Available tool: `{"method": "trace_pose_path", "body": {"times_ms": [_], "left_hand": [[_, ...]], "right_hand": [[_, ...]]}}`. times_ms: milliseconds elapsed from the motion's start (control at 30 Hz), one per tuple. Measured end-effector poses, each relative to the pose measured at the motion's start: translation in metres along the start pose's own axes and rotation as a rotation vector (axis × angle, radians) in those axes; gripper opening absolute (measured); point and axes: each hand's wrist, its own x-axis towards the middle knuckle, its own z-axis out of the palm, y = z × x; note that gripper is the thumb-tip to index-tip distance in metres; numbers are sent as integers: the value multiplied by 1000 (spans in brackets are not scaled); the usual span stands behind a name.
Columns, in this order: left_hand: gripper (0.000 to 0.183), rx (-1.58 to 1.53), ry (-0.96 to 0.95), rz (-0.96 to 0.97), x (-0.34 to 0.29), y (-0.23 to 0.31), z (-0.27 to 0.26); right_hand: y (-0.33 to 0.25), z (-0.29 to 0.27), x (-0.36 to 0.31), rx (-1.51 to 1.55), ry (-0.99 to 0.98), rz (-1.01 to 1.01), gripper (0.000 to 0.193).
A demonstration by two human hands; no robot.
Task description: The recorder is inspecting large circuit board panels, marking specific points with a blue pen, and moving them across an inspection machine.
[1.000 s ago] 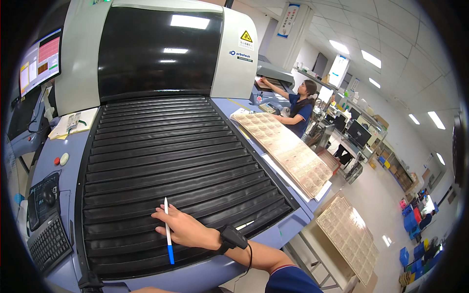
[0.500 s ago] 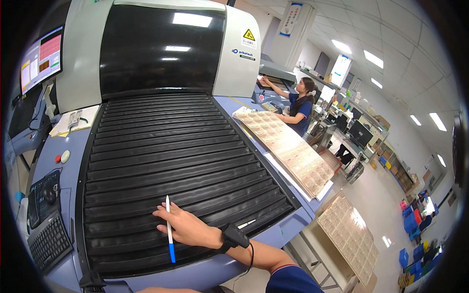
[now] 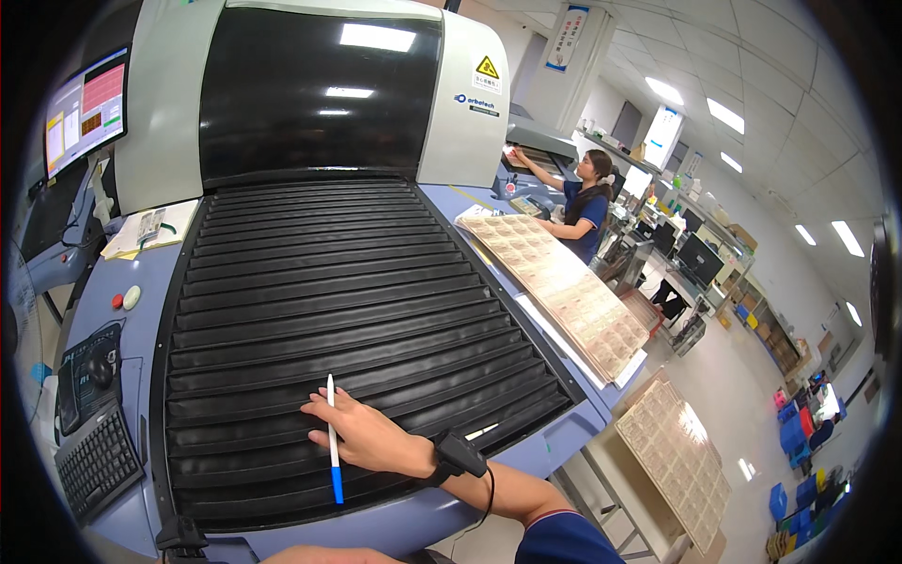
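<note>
A white pen with a blue end (image 3: 335, 451) crosses the fingers of my right hand (image 3: 381, 437), which grips it. The blue end points toward me and the white tip points away. Beneath that hand is a black pleated bellows cover (image 3: 329, 310) on the machine bed; whether the fingers touch it I cannot tell. A black band (image 3: 459, 455) with a cable circles my right wrist. Only a strip of my left hand (image 3: 334, 556) shows at the lower edge, its fingers hidden.
A machine hood (image 3: 319, 94) stands behind the bellows. Patterned panels (image 3: 554, 291) lie stacked at right, with more panels (image 3: 672, 461) lower down. A keyboard (image 3: 99, 465), mouse (image 3: 101, 368) and monitor (image 3: 85, 113) are at left. Another person (image 3: 584, 211) works beyond.
The machine and panels sit slightly further right in the picture. My right hand keeps hold of the pen in nearly the same pose. More of my left hand shows at the bottom.
</note>
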Motion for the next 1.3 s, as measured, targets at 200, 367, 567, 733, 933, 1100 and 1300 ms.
{"method": "trace_pose_path", "body": {"times_ms": [200,367,567,733,933,1100,1300], "left_hand": [[51,79,-7,0,-3,-1,-4],[53,162,-47,-82,-17,2,-10],[52,396,-88,-43,-15,2,-26],[43,477,-61,87,-13,-10,-20],[39,749,-130,332,-11,5,-9],[38,749,-263,519,-7,7,-10],[41,694,-240,651,-1,5,-6]], "right_hand": [[-1,-2,3,-2,-39,8,41],[1,-2,2,-44,-26,-5,40],[-2,-12,-5,-32,-5,40,39],[-11,-8,0,13,-4,4,38],[-7,-13,-3,-39,6,2,38],[-8,-10,2,-21,14,-45,38],[-6,-13,-3,-46,25,-15,39]]}}
